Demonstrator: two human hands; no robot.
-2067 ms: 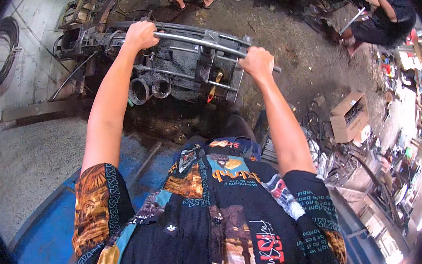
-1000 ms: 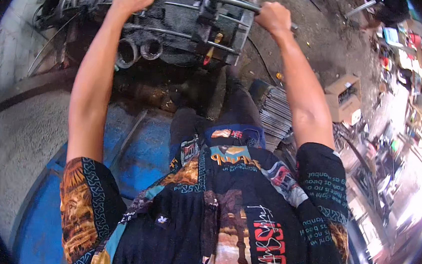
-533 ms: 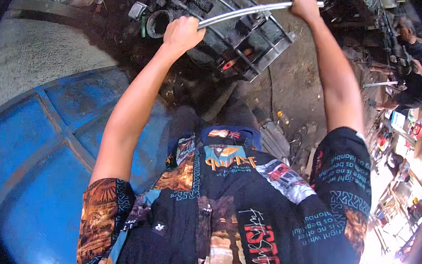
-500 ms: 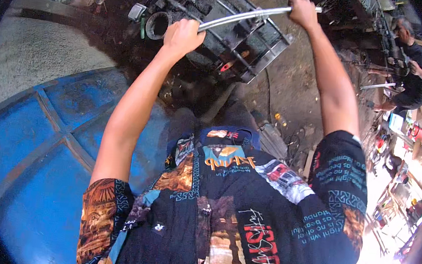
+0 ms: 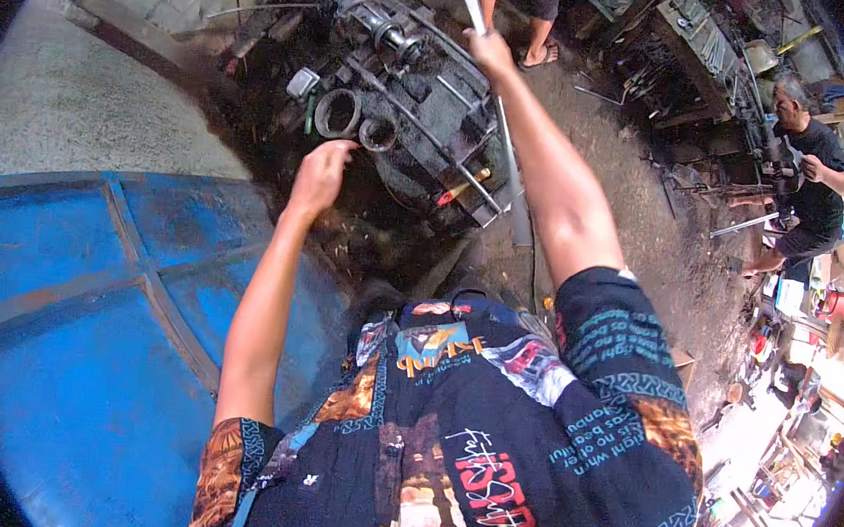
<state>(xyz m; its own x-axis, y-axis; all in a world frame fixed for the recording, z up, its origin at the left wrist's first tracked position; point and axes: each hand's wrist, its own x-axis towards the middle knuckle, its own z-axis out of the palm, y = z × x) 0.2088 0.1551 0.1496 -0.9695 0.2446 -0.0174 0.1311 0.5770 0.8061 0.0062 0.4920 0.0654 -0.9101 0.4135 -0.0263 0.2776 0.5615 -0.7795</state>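
My right hand (image 5: 492,54) is closed round a long silvery metal bar (image 5: 475,12). One end of the bar sticks up beyond my fist, and the rest runs down behind my forearm. My left hand (image 5: 319,176) holds nothing I can see, its fingers loosely apart, just below two round metal rings (image 5: 338,114) on a dark, greasy machine (image 5: 426,103). A tool with a red and yellow handle (image 5: 464,188) lies on the machine's near right part. By the larger ring are a small silvery block (image 5: 302,82) and a green handle (image 5: 310,113).
A blue panel with crossed ribs (image 5: 75,334) fills the left side. Beyond the machine stand a person's legs in sandals (image 5: 540,43). At the right another person (image 5: 812,167) works at a bench. Tools and metal pieces (image 5: 649,83) lie at the far right.
My left hand has let go of the bar and moved down and left. My right hand has swung left over the machine, turning the bar from crosswise to steep.
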